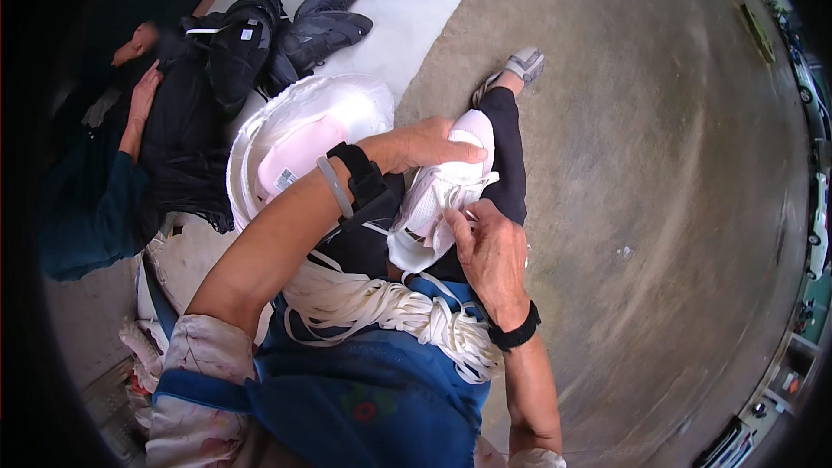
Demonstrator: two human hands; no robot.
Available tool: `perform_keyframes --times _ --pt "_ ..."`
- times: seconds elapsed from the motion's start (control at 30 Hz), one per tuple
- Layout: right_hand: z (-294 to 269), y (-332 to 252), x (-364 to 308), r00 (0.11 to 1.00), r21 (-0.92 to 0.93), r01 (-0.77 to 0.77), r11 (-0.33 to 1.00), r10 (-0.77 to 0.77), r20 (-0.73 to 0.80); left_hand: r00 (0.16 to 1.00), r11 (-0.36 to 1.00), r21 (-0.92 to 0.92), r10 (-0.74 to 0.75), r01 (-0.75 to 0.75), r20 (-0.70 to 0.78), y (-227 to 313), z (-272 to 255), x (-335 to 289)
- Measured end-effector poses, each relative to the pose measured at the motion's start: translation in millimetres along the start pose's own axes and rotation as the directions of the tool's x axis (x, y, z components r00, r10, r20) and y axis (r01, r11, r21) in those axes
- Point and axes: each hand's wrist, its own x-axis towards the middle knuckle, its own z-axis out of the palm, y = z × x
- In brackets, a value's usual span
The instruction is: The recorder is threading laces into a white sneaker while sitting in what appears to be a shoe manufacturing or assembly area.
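A white sneaker with pale pink parts (431,195) lies across my thigh, its toe pointing away from me. My left hand (423,144) is wrapped round the toe end, with the thumb across the top. At the eyelets my right hand (494,251) has thumb and forefinger closed together on a white shoelace (452,194); its other fingers are curled. Part of the lacing is threaded, and a loose loop sticks out at the shoe's right side. A thick bundle of white laces (381,302) rests on my lap over a blue apron (364,381).
Left of the shoe stands a white tub (245,152) holding a pale pink and white piece (303,146). Black shoes (321,30) lie on a white sheet (433,0) beyond it. Another person's hands (143,95) are at far left. Concrete floor (650,208) extends to the right.
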Motion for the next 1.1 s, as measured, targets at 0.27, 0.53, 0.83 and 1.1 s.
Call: perform_keyframes --times 0.27,0.53,0.83,1.1 --pt "17.0 1.7 7.4 0.999 0.028 0.019 0.999 -0.02 0.042 0.999 0.999 0.047 0.007 -0.005 -0.046 -2.2 -1.5 1.0" --pt "20.3 -3.0 -3.4 0.941 0.497 -0.071 0.865 -0.107 0.32 0.983 0.987 0.049 0.154 -0.15 -0.104 1.9 3.7 -6.1" --pt "20.0 -18.4 -34.6 0.783 0.342 0.073 0.937 -0.267 0.562 0.982 0.994 0.069 0.092 -0.081 -0.166 -4.1 1.8 1.7" --pt "-2.9 -15.9 -1.7 0.992 0.028 -0.126 0.992 0.127 -0.026 0.995 0.997 0.053 0.059 -0.055 -0.084 0.9 3.9 -5.2"
